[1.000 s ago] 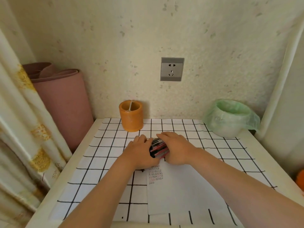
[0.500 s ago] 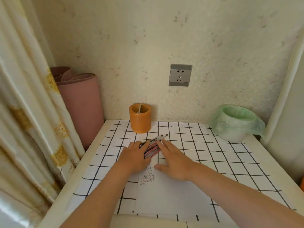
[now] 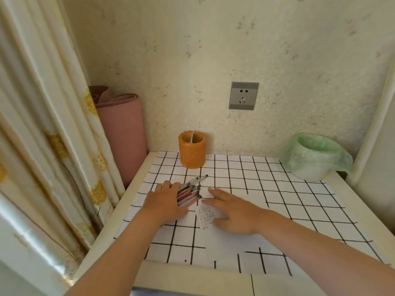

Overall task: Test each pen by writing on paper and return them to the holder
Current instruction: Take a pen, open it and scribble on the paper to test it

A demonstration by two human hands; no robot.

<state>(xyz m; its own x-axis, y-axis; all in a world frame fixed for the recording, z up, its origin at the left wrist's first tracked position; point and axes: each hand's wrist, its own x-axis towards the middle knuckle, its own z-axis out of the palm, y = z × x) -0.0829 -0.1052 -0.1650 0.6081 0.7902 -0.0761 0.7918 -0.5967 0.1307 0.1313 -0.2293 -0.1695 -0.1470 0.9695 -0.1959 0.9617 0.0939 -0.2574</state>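
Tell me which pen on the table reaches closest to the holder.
The pale uppermost pen; its dark tip juts past the bundle toward the orange holder.

Left hand: palm down, flat, fingers extended forward and held close together.
Right hand: palm down, flat, fingers straight and slightly spread, pointing forward-left.
Left forearm: bare, enters from lower left, angled forward-right.
Right forearm: bare, enters from lower right, angled forward-left.
Spacing: hands near, not touching.
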